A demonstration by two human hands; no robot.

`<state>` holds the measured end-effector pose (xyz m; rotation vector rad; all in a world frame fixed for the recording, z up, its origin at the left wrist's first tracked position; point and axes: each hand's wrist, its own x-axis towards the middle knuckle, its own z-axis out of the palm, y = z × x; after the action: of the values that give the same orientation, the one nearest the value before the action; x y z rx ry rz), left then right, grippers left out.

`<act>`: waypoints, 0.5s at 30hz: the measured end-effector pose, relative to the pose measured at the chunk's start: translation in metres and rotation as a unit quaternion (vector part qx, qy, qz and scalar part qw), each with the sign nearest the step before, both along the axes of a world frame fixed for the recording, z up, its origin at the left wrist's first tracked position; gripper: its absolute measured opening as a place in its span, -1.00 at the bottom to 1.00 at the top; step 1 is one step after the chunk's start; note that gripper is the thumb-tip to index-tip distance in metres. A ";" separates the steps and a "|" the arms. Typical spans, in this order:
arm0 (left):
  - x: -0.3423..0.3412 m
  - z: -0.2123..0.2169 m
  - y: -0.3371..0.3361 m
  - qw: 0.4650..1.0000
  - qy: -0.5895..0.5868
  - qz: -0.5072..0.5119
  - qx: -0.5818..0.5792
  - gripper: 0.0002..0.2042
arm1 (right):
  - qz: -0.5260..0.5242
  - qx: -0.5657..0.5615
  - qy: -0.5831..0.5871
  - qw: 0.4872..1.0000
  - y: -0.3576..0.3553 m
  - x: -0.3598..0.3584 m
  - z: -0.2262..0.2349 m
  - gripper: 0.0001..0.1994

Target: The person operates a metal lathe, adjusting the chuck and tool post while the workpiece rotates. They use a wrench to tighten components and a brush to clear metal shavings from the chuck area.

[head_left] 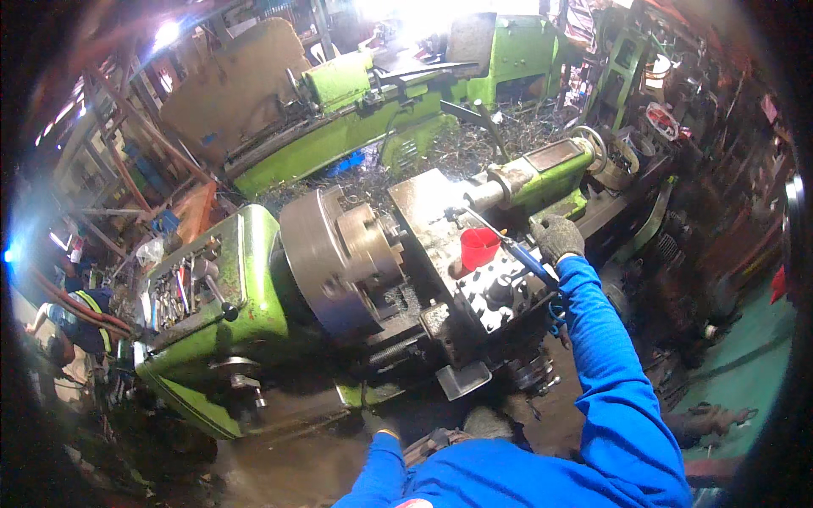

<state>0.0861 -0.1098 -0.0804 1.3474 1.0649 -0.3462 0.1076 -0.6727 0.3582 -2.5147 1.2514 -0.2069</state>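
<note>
My right hand [557, 238], in a grey knit glove, is at the right side of the lathe carriage, near the green tailstock [550, 173]. Its fingers look curled; what they hold, if anything, is hidden. Just left of it a blue air gun [532, 261] with a long thin nozzle slants over the tool post [500, 296]. A red cup [479, 247] stands beside the nozzle. The large chuck [334, 258] with stepped jaws is left of the carriage. My left hand [381, 425], gloved and dark, is low at the lathe's front edge; its fingers are hard to see.
Metal shavings [457, 148] heap behind the lathe, before a second green machine [339, 127]. Hand tools [174, 296] lie on the headstock top, where a lever [222, 303] sticks out. A metal tray [464, 381] juts from the carriage front. Someone in dark clothing [85, 317] is at far left.
</note>
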 end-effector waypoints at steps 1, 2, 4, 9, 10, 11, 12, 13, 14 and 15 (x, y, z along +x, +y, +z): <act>-0.001 0.001 0.007 0.991 -0.006 -0.073 0.109 -0.40 | 0.001 0.011 -0.006 1.000 0.005 0.001 0.004 -0.57; 0.007 0.031 -0.004 0.976 -0.024 -0.124 0.179 -0.45 | 0.004 0.007 -0.018 1.000 0.000 -0.002 -0.001 -0.57; 0.018 0.104 -0.024 0.946 -0.083 -0.179 0.257 -0.56 | -0.002 -0.006 -0.023 1.000 -0.009 -0.007 -0.009 -0.56; 0.070 0.257 -0.048 0.832 -0.441 -0.138 0.306 -0.81 | 0.028 0.010 -0.067 0.997 -0.013 -0.009 -0.018 -0.55; 0.083 0.294 -0.049 0.789 -0.508 -0.125 0.323 -0.84 | 0.050 0.014 -0.086 0.995 -0.020 -0.005 -0.028 -0.56; 0.097 0.323 -0.053 0.743 -0.570 -0.113 0.332 -0.87 | 0.069 0.015 -0.101 0.992 -0.029 -0.004 -0.034 -0.57; 0.109 0.361 -0.058 0.689 -0.599 -0.127 0.388 -0.88 | 0.080 0.013 -0.140 0.987 -0.031 -0.004 -0.041 -0.56; 0.122 0.391 -0.061 0.631 -0.622 -0.144 0.441 -0.87 | 0.105 -0.010 -0.180 0.978 -0.038 -0.006 -0.052 -0.55; 0.137 0.408 -0.052 0.607 -0.595 -0.158 0.503 -0.88 | 0.109 0.080 -0.194 0.972 -0.036 -0.003 -0.049 -0.57; 0.152 0.422 -0.043 0.580 -0.565 -0.174 0.561 -0.89 | 0.110 0.170 -0.205 0.958 -0.033 -0.001 -0.044 -0.60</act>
<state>0.2382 -0.1532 0.3415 2.3327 -0.2905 1.0644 0.1068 -0.7056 0.3142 -2.1464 0.7643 -0.3980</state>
